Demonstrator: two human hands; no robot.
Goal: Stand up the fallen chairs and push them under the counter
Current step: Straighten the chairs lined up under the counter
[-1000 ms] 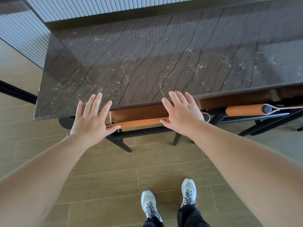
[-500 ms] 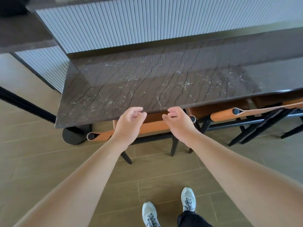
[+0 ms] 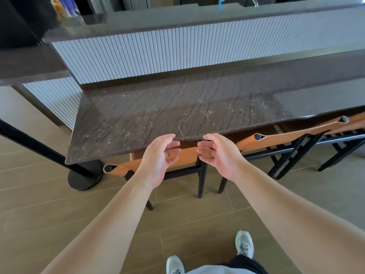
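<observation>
Both arms stretched forward, left hand (image 3: 158, 159) and right hand (image 3: 219, 155) palms facing, fingers (image 3: 171, 144) loosely apart, holding nothing, above chair (image 3: 177, 157) under desk (image 3: 177, 113)

Three chairs stand upright at the tabletop (image 3: 177, 107): one (image 3: 177, 155) between the hands, a second (image 3: 276, 138) to its right, and a third (image 3: 353, 120) partly cut off at the right edge. Two hands show, the left (image 3: 158, 159) and the right (image 3: 219, 153), both with loosely spread fingers and holding nothing. Two white shoes stand on the floor, one (image 3: 174, 265) left and one (image 3: 244, 246) right. One black round-based post (image 3: 85, 177) stands at the left.
</observation>
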